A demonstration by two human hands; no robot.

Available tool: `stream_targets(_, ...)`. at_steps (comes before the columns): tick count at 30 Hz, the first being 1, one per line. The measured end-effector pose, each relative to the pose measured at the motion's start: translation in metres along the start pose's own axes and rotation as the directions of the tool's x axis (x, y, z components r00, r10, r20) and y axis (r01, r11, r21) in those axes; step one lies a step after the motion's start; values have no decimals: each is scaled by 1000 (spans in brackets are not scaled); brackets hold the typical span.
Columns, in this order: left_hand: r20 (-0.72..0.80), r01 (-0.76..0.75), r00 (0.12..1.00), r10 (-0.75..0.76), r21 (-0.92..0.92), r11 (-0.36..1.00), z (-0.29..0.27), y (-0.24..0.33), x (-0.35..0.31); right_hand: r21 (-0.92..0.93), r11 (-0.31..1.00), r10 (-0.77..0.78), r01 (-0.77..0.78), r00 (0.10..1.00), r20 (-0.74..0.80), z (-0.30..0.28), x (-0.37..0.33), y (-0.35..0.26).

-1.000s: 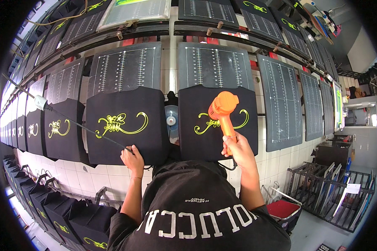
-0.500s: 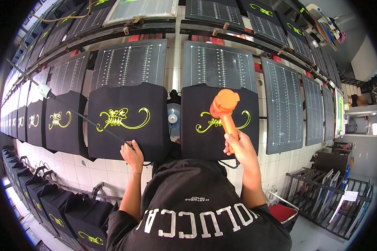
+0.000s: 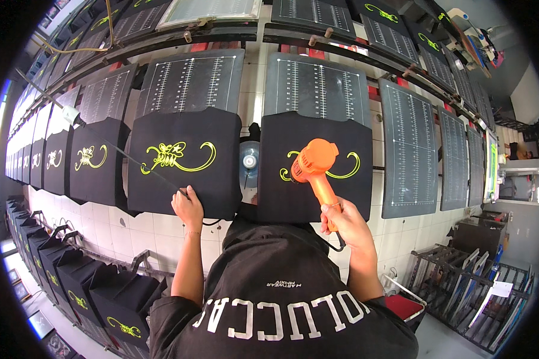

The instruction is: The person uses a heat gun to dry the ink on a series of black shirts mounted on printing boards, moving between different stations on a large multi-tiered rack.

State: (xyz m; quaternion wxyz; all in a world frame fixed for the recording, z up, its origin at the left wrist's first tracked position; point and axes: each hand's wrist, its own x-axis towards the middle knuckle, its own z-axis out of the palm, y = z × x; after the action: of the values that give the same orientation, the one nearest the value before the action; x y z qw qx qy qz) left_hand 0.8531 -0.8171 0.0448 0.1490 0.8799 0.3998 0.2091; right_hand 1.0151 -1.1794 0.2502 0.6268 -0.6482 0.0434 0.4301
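Orange heat gun point(image 3: 315, 170) hangs over the black shirt panel point(image 3: 314, 170) on the right-hand printing board, its barrel aimed at the left part of the yellow-green swirl print point(image 3: 341, 170) — the tool's body hides the middle of that design. The right hand point(image 3: 341, 222) has its fingers clenched round the gun's handle, just below the panel's lower edge, and a dark cord loops down from the handle's end near the wrist.

The left hand point(image 3: 188, 208) rests on the lower edge of the neighbouring black shirt panel point(image 3: 182, 164), fingers curled over a thin black cable point(image 3: 126, 154) that runs up and to the left across that panel to a small white plug point(image 3: 72, 115) on a cord. This panel bears the same yellow-green swirl point(image 3: 176, 157), fully in view.

Between the two panels sits a small round fan point(image 3: 248, 163). Above them lie dark boards point(image 3: 317, 84) with white ruled scales — more such boards and printed panels curve away to the left. A rack of framed screens point(image 3: 473, 287) stands at the lower right, and black printed pieces point(image 3: 111, 299) hang at the lower left.
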Motion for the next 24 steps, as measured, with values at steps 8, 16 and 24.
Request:
stream_targets(8, -60, 8, 998, -8, 7, 1000, 0, 2, -3, -60, 998, -17, 24, 994, 106, 3, 6, 4)
stream_targets(16, 184, 292, 955, -233, -434, 853, -27, -25, -8, -73, 996, -47, 50, 998, 37, 16, 15, 0)
stream_targets(24, 182, 455, 889, -420, -452, 768, -83, -156, 0, 44, 999, -31, 24, 989, 145, 82, 32, -9)
